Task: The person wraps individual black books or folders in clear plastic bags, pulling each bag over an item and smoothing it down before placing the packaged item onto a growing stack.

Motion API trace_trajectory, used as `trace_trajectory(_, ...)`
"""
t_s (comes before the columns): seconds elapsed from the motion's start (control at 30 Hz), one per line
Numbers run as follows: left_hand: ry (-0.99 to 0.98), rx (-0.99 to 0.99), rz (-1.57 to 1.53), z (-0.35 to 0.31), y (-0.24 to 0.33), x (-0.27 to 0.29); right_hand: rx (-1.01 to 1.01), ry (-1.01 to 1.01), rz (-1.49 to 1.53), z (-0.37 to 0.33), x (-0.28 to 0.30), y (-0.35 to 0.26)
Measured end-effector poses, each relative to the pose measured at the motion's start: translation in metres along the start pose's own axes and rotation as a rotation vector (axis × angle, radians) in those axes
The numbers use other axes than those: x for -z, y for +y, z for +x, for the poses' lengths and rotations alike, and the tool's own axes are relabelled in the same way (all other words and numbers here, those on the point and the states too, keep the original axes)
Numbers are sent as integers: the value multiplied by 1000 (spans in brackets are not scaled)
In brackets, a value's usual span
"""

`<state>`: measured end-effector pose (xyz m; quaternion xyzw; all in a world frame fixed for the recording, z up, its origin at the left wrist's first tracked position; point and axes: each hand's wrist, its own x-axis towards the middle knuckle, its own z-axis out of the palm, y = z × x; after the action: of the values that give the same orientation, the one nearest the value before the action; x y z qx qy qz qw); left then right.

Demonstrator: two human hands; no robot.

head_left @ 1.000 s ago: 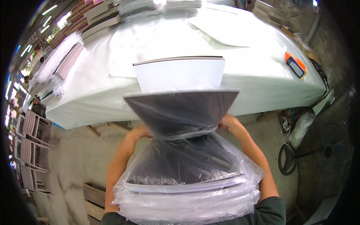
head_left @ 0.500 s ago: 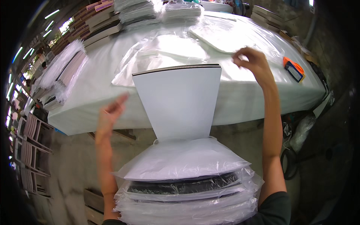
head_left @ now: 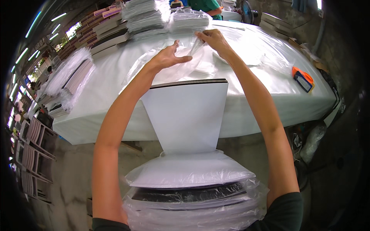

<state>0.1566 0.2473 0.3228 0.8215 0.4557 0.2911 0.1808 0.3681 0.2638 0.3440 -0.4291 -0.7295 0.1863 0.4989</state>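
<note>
My right hand [head_left: 214,39] pinches the edge of a clear plastic bag [head_left: 188,68] and lifts it off the covered table. Beside it, my left hand [head_left: 169,57] is open, thumb and fingers apart, against or just in front of the same bag; whether it touches the film I cannot tell. Below my hands, white boards [head_left: 187,115] with dark layers at their top edge lean against the table's near edge. Nearest me rises a stack of plastic-wrapped packs [head_left: 189,211], the uppermost white, with a black one beneath it.
More clear bags [head_left: 246,50] lie on the white-covered table [head_left: 104,84]. An orange and blue tape dispenser [head_left: 303,79] sits at the right. Wrapped stacks [head_left: 146,17] stand at the back and left [head_left: 69,75]. A person in green [head_left: 206,7] is beyond the table, near a fan [head_left: 247,11]. Chairs [head_left: 36,134] stand left.
Both hands have moved forward and inward over the table. The right hand has taken hold of a clear bag and raised its edge. The person in green has come into view.
</note>
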Motion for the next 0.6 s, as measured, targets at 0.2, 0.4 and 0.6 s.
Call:
trace_trajectory(0.2, -138, -18, -253, 13, 2, 0, -168, 208, 267, 21, 10, 15)
trace_trajectory(0.4, 413, -255, 399, -15, 61, -48, -494, 355, 555, 20, 6, -3)
trace_trajectory(0.6, 70, 32, -1131, -21, 52, -1, -55, -7, 705, -20, 22, -18)
